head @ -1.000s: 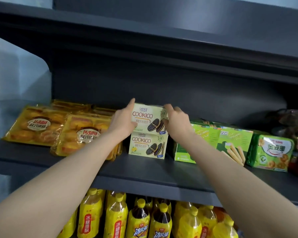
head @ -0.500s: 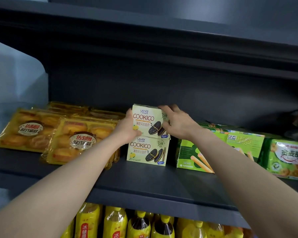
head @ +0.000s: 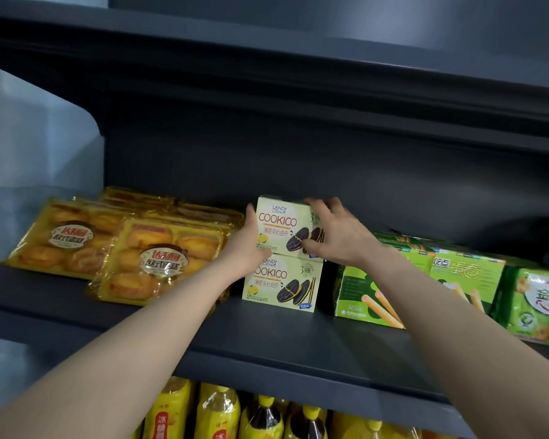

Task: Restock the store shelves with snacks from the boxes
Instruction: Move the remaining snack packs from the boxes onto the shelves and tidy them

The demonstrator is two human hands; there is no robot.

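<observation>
step: seating top cookie box (head: 282, 228) on lower box (head: 282, 285) | left hand (head: 248, 245) flat against side, right hand (head: 336, 239) curled round corner | next: square edges, let go

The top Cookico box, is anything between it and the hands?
Nothing visible: the left hand lies against the left side of the top Cookico box, and the right hand grips its right side, atop the lower Cookico box.

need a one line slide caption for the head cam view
Both hands, left hand and right hand, steady the upper COOKICO box on the lower COOKICO box on the dark shelf.
</observation>
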